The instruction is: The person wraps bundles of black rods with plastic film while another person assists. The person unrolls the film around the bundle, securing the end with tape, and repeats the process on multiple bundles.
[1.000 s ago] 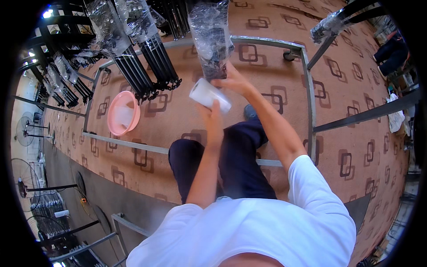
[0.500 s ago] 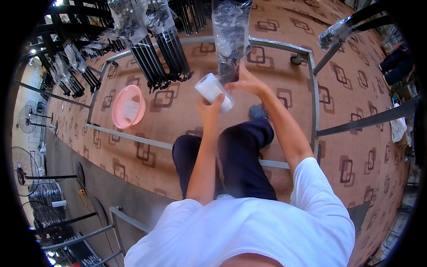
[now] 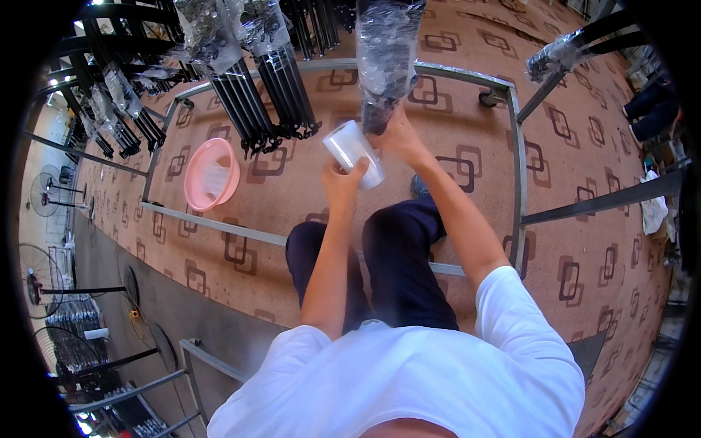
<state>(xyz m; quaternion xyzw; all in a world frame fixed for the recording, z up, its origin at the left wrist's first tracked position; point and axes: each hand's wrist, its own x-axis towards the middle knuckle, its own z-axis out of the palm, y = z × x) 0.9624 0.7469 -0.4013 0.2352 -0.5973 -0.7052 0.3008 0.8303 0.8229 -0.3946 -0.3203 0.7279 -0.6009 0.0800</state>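
Observation:
My left hand is closed around a roll of clear stretch film, which tilts in front of my knees. In front of me hangs a bundle of dark parts wrapped in shiny clear film. My right hand grips the lower end of this bundle, just right of the film roll. Its fingertips are partly hidden behind the bundle's end. The upper end of the bundle runs out of the picture.
A grey metal frame on casters surrounds my legs. More film-wrapped bundles of black rods hang at the upper left. On the patterned floor stands a pink basin. A wrapped black part juts in at the upper right.
My right hand has closed in on the bundle's lower end, where its fingers were more spread before. The bundle and the film roll have shifted slightly to the right.

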